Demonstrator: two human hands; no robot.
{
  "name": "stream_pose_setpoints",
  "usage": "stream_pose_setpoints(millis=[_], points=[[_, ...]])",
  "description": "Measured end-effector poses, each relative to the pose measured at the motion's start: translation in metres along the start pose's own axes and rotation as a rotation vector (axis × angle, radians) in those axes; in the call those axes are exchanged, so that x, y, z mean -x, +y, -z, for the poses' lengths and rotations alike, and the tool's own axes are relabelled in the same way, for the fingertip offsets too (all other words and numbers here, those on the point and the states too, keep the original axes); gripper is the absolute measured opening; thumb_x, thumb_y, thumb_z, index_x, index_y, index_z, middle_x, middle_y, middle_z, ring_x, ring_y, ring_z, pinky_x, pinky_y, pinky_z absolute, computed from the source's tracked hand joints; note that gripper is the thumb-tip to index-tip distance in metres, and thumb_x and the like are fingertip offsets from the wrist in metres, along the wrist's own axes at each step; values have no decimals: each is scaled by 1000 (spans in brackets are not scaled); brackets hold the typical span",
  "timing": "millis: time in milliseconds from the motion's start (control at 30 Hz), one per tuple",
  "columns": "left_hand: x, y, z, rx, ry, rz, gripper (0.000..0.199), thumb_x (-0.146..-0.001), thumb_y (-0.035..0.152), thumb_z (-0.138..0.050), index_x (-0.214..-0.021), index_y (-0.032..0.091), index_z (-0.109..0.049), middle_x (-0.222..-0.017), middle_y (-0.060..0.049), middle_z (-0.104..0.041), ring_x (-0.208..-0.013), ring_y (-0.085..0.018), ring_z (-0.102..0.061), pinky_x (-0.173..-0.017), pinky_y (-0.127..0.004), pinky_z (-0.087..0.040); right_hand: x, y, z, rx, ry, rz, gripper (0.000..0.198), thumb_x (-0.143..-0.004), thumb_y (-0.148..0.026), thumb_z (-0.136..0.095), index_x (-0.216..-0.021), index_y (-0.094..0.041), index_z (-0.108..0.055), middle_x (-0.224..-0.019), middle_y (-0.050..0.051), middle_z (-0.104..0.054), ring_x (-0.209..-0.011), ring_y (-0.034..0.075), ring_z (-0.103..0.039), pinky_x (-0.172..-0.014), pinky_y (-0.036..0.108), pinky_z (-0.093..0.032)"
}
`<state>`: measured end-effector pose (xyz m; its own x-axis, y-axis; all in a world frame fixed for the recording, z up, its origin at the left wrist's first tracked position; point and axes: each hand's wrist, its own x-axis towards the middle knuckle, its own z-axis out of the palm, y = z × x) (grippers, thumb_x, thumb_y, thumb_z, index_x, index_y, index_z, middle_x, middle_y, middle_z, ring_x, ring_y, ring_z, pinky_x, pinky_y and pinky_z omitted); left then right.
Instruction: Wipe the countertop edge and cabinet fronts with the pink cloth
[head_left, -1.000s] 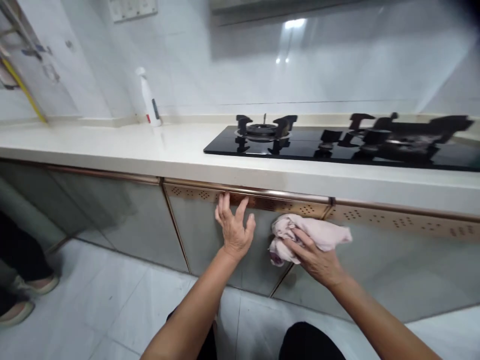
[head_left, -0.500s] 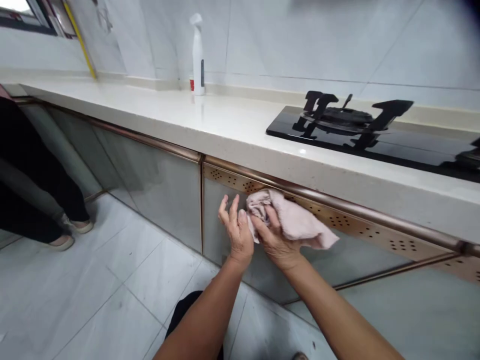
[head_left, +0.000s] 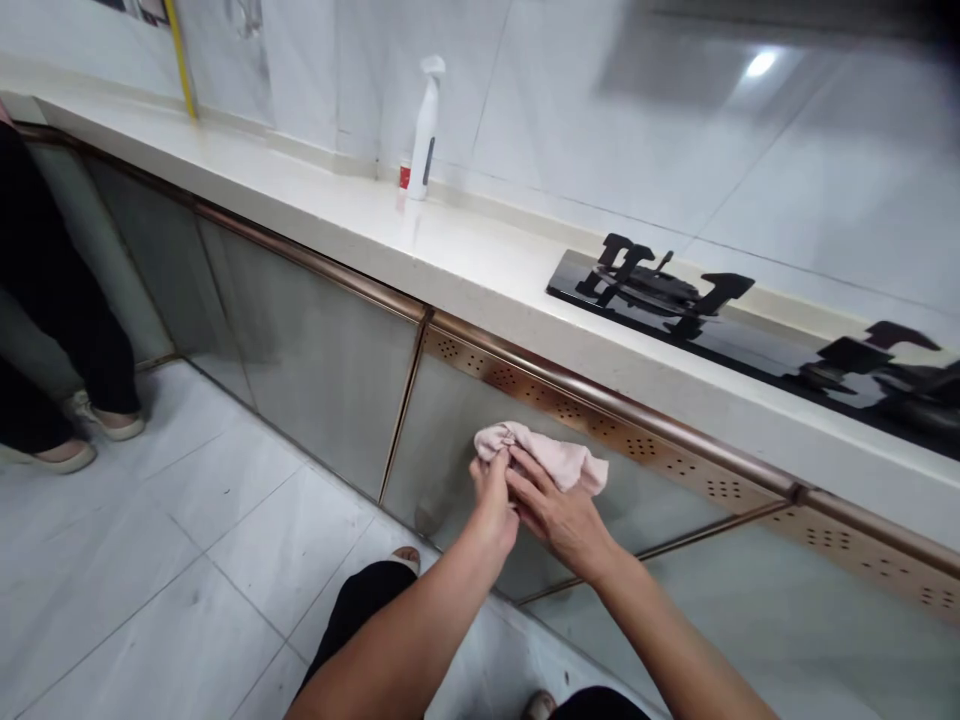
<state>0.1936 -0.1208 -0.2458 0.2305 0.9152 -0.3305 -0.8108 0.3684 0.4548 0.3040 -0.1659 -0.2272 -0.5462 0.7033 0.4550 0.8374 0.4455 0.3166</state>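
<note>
A crumpled pale pink cloth (head_left: 551, 455) is bunched up in front of a grey glass cabinet door (head_left: 457, 430), below the perforated copper-coloured strip (head_left: 566, 408). My right hand (head_left: 559, 515) grips the cloth from below, its fingers laid over the near side. Close against it, my left hand (head_left: 495, 500) has its fingers closed on the cloth's left end. The fingertips of both hands are partly hidden by the cloth and by each other. Whether the cloth touches the door I cannot tell.
Above the doors runs a white countertop (head_left: 360, 225) with a copper-coloured edge rail (head_left: 315, 268). On it stand a white spray bottle (head_left: 424, 130), a small red-and-white item (head_left: 405, 177) and a black gas hob (head_left: 675, 325). Another person's legs (head_left: 67, 290) are at the left.
My left hand, open beside the cloth before, has closed on its left end. Both hands and the cloth now sit lower, away from the perforated strip. The view has tilted and shifted.
</note>
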Motion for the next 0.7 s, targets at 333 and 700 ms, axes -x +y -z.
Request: stream_pose_setpoints(millis=[333,700], points=[[-20,65,-21,-439,168,-847,77,-83,23,-68,-148,24,-26,-144,-15,-46,-133,-21,-53,-118,-42,-39,13,-27,-2,-384,358,-377,65,-95,-23,-56,-156,-28,-36,-147,14,-52,-142,28,-45,-111,54,-45],[-2,-40,5,-986,-64,-861,60,-80,11,-65,-136,28,-50,-127,-9,-45,-120,-23,-55,-107,-43,-47,26,-31,-47,-678,507,-887,58,-91,-38,-58,-145,-20,-47,-127,15,-58,-113,25,-59,-95,45,-53]])
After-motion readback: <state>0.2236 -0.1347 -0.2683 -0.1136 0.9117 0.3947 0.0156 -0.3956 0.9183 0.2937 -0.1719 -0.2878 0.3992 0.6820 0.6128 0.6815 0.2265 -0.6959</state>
